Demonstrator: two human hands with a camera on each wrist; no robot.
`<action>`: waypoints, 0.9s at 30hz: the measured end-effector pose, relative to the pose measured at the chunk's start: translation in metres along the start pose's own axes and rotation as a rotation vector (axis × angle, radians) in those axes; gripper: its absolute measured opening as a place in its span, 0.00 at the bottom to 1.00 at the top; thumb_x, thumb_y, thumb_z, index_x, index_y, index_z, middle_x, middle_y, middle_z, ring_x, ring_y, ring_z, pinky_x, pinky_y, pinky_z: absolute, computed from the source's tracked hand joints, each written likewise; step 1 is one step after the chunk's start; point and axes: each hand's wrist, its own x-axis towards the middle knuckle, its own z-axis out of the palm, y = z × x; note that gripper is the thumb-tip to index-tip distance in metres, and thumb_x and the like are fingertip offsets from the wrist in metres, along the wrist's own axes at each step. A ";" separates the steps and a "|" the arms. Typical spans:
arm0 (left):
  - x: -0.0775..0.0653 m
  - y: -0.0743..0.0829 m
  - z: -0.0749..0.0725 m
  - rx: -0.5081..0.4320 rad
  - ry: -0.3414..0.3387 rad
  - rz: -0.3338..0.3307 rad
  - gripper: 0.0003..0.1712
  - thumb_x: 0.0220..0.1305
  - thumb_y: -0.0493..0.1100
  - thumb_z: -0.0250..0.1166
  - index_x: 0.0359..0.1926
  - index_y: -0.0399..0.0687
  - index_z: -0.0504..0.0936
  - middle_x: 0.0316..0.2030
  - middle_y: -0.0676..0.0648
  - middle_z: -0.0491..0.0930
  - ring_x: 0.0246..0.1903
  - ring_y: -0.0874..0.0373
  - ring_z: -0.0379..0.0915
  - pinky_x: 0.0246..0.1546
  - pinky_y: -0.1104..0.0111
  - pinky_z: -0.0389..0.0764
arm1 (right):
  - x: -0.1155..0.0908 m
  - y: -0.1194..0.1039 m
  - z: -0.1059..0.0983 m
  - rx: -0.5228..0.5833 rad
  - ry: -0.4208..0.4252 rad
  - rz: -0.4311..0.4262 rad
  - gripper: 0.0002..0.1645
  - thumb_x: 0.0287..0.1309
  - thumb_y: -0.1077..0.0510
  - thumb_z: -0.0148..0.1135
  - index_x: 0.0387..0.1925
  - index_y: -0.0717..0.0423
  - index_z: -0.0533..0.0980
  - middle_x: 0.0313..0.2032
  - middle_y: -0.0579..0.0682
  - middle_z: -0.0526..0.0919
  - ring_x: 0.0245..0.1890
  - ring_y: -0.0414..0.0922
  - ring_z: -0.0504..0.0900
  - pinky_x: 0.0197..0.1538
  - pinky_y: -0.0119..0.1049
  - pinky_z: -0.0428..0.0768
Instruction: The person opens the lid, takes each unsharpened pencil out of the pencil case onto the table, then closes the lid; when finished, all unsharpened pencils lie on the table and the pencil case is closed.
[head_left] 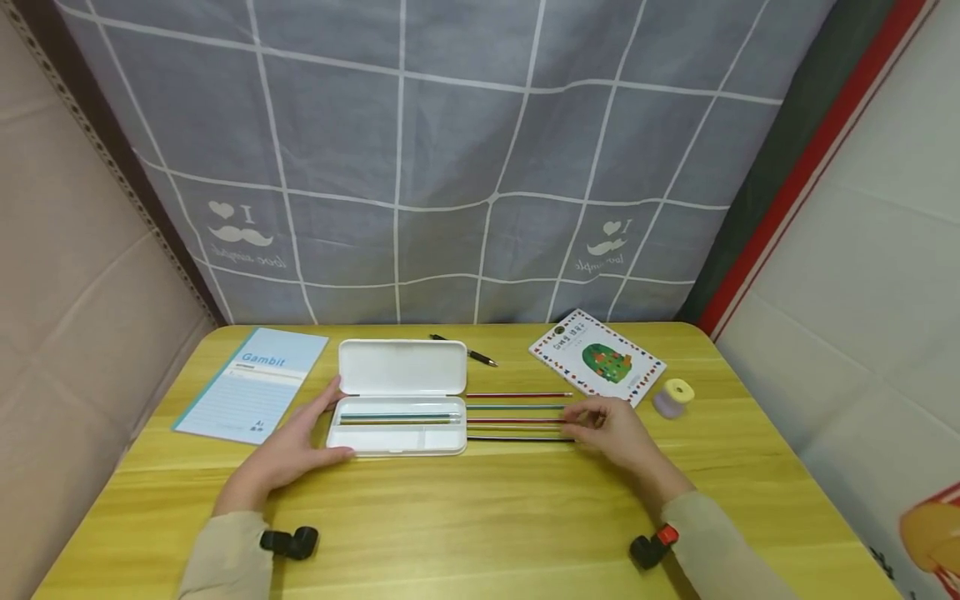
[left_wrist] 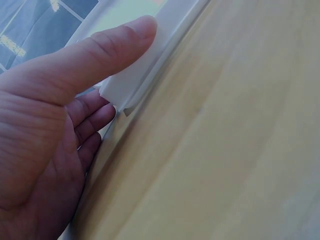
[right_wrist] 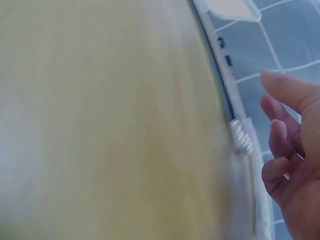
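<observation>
An open white pencil case (head_left: pixel 401 367) lies on the table, its lid folded back. Teal and gold pencils (head_left: pixel 397 422) lie in its tray. My left hand (head_left: pixel 296 446) holds the case at its left end; the left wrist view has the thumb (left_wrist: pixel 117 47) over the case's edge (left_wrist: pixel 135 75) and the other fingers by its side. To the case's right several pencils (head_left: pixel 517 407) lie side by side in a row, red, green and dark. My right hand (head_left: pixel 611 429) is at their right ends, fingers loosely bent. In the right wrist view nothing shows between the thumb (right_wrist: pixel 285 90) and fingers.
A pale blue notebook (head_left: pixel 255 387) lies at the left. Behind the case is a black pen (head_left: pixel 482 358). At the back right lie a white booklet (head_left: pixel 585 354) with a green picture and a small purple container with a yellow top (head_left: pixel 678 390). A grey curtain (head_left: pixel 450 167) hangs behind the table.
</observation>
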 end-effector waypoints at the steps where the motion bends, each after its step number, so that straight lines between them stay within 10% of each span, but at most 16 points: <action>1: 0.000 0.000 0.000 0.003 0.001 -0.002 0.69 0.59 0.59 0.79 0.86 0.54 0.39 0.77 0.36 0.61 0.76 0.30 0.48 0.69 0.29 0.52 | 0.002 -0.003 0.000 0.016 0.009 0.010 0.13 0.59 0.61 0.78 0.45 0.58 0.89 0.37 0.50 0.90 0.27 0.39 0.78 0.30 0.30 0.77; 18: -0.004 -0.007 0.004 0.004 0.022 0.014 0.71 0.57 0.56 0.80 0.86 0.54 0.39 0.75 0.36 0.64 0.75 0.30 0.50 0.69 0.29 0.52 | 0.058 -0.068 0.044 0.050 -0.068 0.013 0.18 0.61 0.53 0.77 0.52 0.51 0.88 0.49 0.47 0.91 0.16 0.38 0.68 0.20 0.30 0.69; 27: 0.001 -0.004 0.004 0.007 0.017 0.028 0.70 0.58 0.56 0.80 0.86 0.57 0.39 0.75 0.36 0.64 0.75 0.31 0.52 0.69 0.29 0.53 | 0.081 -0.084 0.090 -0.155 -0.227 -0.031 0.13 0.64 0.57 0.74 0.50 0.51 0.89 0.47 0.44 0.91 0.48 0.43 0.86 0.52 0.37 0.84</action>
